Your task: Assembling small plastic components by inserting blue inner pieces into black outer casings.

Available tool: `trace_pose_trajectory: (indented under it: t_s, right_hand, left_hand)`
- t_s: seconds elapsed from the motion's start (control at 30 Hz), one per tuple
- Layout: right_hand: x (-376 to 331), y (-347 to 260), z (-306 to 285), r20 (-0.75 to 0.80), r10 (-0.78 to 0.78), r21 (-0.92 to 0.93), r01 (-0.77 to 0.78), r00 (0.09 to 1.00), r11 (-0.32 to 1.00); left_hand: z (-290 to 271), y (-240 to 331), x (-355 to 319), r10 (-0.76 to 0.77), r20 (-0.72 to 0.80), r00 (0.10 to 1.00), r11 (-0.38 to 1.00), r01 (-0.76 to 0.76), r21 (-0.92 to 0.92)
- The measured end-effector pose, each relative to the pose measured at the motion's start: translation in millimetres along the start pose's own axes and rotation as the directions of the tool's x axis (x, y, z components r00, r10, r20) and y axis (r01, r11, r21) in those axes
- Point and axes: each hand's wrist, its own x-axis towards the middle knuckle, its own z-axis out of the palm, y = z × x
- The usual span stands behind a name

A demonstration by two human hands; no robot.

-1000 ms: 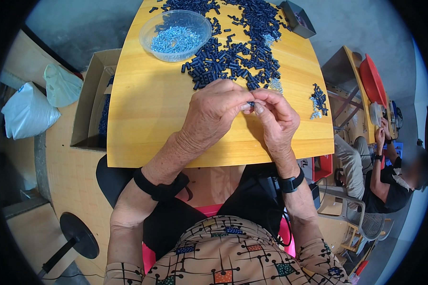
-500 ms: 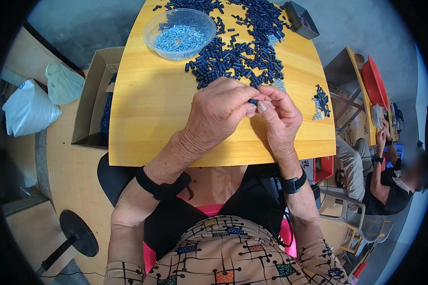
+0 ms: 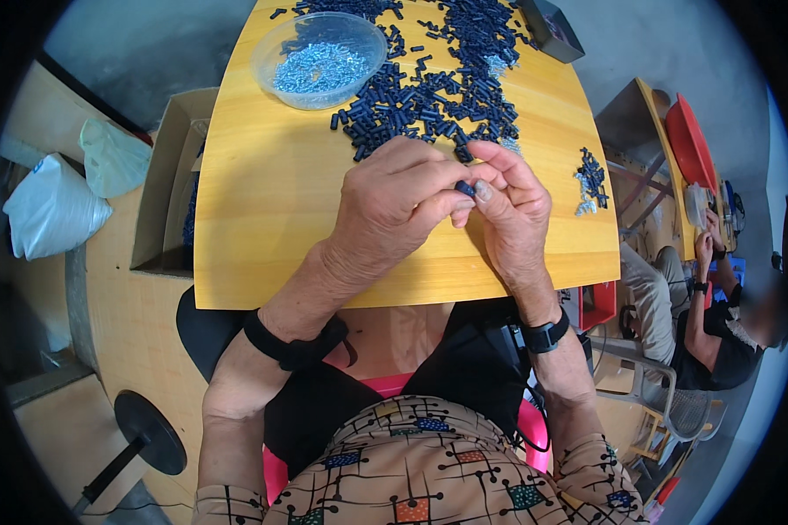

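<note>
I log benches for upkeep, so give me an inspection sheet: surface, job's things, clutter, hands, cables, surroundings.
Surface: yellow wooden table, small dark cylinders strewn over its far half.
Job's things: clear round bowl holding silvery-blue parts; separate dark-piece cluster near the right edge.
Clutter: dark tray at the far right corner; open cardboard box left of the table.
Hands: left hand pinches a dark piece; right hand has its thumb close by it, exact grip unclear.
Cables: thin dark cable on the floor, lower left.
Surroundings: white sack and pale green bag at left; co-worker seated at right, near a red basin.
</note>
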Motion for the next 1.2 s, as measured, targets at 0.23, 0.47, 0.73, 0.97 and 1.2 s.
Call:
trace_pose_trajectory:
  t_s: [0.23,0.47,0.73,0.97,1.2]
  right_hand:
    - [-1,0,-1,-0.007,-0.035,-0.031,0.035,0.999,0.999]
    - [-1,0,-1,-0.026,-0.04,-0.066,0.038,0.999,0.997]
    - [0,0,0,-0.037,-0.038,-0.099,0.034,0.999,0.995]
    - [-1,0,-3,-0.112,-0.102,-0.228,0.074,0.988,0.971]
    - [-17,-26,-55,-0.537,-0.124,-0.27,-0.031,0.835,0.962]
  left_hand:
    - [3,0,0,-0.075,0.029,0.997,0.996,0.077,-0.051]
    - [3,0,-1,-0.072,0.023,0.997,0.997,0.073,-0.039]
    - [2,0,-1,-0.046,0.034,0.998,0.999,0.047,-0.021]
    - [0,-2,-3,-0.058,0.078,0.995,0.994,0.05,0.099]
    - [-5,6,1,-0.375,0.082,0.923,0.907,0.384,-0.172]
